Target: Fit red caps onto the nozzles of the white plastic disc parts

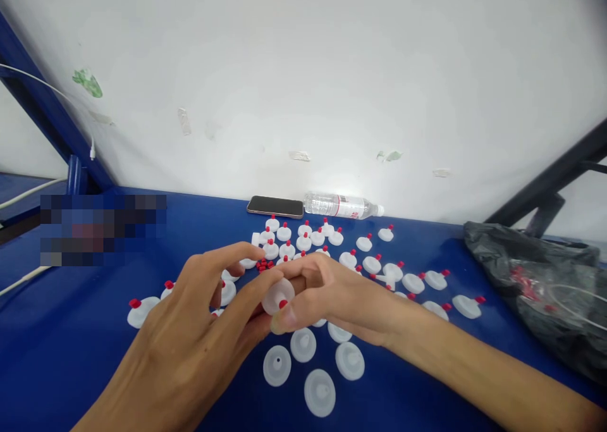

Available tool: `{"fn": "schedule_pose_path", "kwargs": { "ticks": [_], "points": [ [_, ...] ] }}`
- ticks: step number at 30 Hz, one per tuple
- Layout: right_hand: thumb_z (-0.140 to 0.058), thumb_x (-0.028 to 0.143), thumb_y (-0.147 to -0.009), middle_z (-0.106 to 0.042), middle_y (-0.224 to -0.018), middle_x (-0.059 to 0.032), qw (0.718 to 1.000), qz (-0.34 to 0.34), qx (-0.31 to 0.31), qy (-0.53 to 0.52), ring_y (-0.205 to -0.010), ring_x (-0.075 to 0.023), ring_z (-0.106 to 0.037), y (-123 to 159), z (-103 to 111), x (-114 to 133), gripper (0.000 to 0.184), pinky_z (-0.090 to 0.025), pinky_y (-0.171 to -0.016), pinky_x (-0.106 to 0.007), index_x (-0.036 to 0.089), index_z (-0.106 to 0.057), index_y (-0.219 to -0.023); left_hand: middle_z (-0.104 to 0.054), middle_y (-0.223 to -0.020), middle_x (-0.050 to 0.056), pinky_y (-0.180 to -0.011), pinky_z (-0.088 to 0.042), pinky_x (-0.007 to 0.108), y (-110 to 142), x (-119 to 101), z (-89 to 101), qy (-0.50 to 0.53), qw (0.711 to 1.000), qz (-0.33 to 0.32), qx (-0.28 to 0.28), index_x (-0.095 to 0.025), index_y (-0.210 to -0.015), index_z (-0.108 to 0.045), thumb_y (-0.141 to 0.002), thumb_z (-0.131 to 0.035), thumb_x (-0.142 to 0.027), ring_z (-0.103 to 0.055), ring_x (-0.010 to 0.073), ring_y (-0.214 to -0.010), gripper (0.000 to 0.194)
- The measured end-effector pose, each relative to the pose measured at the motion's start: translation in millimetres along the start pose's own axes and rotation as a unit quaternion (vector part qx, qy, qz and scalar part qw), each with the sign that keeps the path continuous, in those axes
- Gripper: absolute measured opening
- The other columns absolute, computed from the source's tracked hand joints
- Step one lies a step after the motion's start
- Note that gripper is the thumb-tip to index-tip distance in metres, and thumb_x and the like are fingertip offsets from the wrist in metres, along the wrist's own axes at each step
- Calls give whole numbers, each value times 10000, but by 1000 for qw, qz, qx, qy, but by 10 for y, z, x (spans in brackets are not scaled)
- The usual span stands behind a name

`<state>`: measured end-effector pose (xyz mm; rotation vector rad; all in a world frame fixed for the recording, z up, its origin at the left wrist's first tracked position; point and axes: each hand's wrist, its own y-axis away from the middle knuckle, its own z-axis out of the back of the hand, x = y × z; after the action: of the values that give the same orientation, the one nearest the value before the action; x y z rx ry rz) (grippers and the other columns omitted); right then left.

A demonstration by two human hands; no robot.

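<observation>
Over a blue table [71, 331], my left hand [190, 331] and my right hand [327, 296] meet around one white round cap [277, 295]. My left fingers pinch its rim. My right thumb and fingers press a small red plug [283, 303] at the cap's middle. Just below my hands lie several white caps without plugs [303, 345]. Behind my hands is a little pile of loose red plugs [264, 265]. Beyond that, many white caps with red plugs [284, 233] are spread out.
A phone [275, 206] and a clear water bottle [339, 205] lie on their sides against the white wall at the back. A black plastic bag [535, 280] sits at the right. A white cable [28, 191] runs along the left edge.
</observation>
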<state>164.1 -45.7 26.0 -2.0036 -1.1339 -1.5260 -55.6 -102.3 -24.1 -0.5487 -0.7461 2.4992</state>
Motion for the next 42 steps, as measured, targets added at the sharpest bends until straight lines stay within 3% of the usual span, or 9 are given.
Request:
{"fn": "schedule_pose_path", "kwargs": {
  "ticks": [6, 10, 15, 19, 26, 33, 36, 39, 42],
  "points": [
    [-955, 238, -740, -820, -953, 1, 999, 0, -9, 38, -933, -163, -766, 12, 6, -7, 310, -579, -907, -271, 239, -862, -1035, -642, -1353, 42, -823, -558, 355, -130, -43, 85, -44, 995, -78, -41, -355, -1372, -610, -1084, -552, -283, -675, 222, -1004, 303],
    [-841, 379, -924, -825, -1193, -50, 983, 39, -75, 164, -1190, -241, -756, 47, 45, 40, 371, -567, -1014, -361, 271, -782, -1274, -684, -1189, 62, -872, -566, 427, -168, -44, 45, -42, 996, -77, -22, -264, -1291, -622, -1049, -581, -269, -659, 277, -1066, 246],
    [-653, 306, -1066, -834, -1038, -22, 871, 160, -251, 391, -1007, -196, -772, 46, 73, 28, 155, -562, -890, -333, 243, -762, -1156, -769, -1083, 82, -816, -628, 499, -83, 43, -144, -45, 993, -78, 82, -213, -1128, -705, -1026, -567, -257, -753, 319, -985, 177],
    [-612, 198, -1058, -833, -932, 2, 825, 148, -225, 497, -876, -170, -762, 24, 84, -10, 212, -540, -805, -305, 213, -771, -918, -814, -1058, 95, -702, -650, 463, -51, 143, -164, -96, 972, -34, 214, -227, -1042, -776, -954, -595, -202, -799, 332, -893, 202],
    [-751, 356, -1008, -841, -896, -16, 749, 25, -177, 638, -817, -220, -755, 84, 125, -41, 154, -483, -683, -326, 230, -838, -1020, -841, -1056, 112, -739, -669, 477, -35, 438, -12, -132, 966, 10, 222, -239, -1056, -822, -979, -466, -257, -816, 351, -911, 365],
    [-770, 200, -968, -817, -787, 4, 777, 30, -179, 603, -721, -169, -728, 65, 106, -102, 117, -482, -669, -287, 229, -850, -887, -823, -1229, 124, -876, -662, 573, 25, 338, -5, -148, 984, 3, 100, -245, -1257, -768, -1048, -447, -437, -774, 422, -1146, 429],
    [-830, 237, -933, -829, -834, 14, 865, 74, -174, 465, -749, -150, -739, 58, 32, -40, 32, -527, -706, -255, 226, -854, -914, -812, -1289, 105, -889, -674, 565, -45, 126, 37, -115, 991, -3, 63, -257, -1326, -736, -1058, -458, -612, -779, 404, -1160, 524],
    [-811, 309, -962, -829, -858, 20, 922, 90, -138, 351, -738, -132, -735, 57, -25, 12, 102, -521, -664, -227, 216, -847, -938, -855, -1141, 45, -755, -704, 454, -125, 37, 72, -53, 993, -4, 102, -294, -1164, -796, -1056, -462, -533, -833, 329, -996, 425],
    [-592, 259, -1106, -819, -915, 3, 871, 129, -163, 445, -760, -128, -714, 23, 0, -37, 261, -487, -686, -255, 196, -812, -980, -855, -1150, 52, -730, -701, 498, -161, 113, 110, -74, 990, 27, 119, -290, -1167, -811, -1025, -418, -414, -833, 366, -999, 435]
  ]
}}
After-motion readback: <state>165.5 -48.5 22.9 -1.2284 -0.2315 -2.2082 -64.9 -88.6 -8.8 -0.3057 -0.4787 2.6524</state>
